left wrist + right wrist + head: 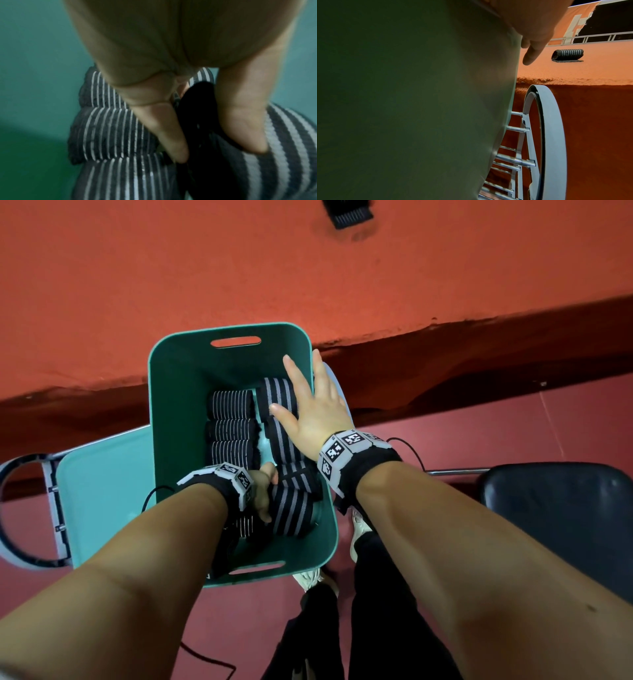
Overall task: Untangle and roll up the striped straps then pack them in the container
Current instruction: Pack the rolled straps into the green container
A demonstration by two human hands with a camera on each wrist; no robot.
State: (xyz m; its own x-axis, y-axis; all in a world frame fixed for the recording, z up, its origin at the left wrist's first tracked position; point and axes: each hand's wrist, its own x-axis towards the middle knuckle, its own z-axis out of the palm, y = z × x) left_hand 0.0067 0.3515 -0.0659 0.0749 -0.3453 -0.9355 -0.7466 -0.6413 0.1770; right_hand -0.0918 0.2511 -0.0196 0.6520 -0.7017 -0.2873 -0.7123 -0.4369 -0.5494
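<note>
**Rolls packed tight while one hand steadies the bin**

While the striped straps point(233, 426) sit rolled in two rows at the centre of the head view, inside the green container point(178, 392), the left hand point(262, 491) reaches down at lower centre, thumb and fingers closed round a wide-striped roll point(291, 508), probably to wedge it into the near gap. At centre right the right hand point(313, 402) lies open and flat across the far rolls and the container's rim, likely to steady the container. One more roll point(567, 54) lies on the orange tabletop point(171, 285), well apart, still to be packed.
</note>
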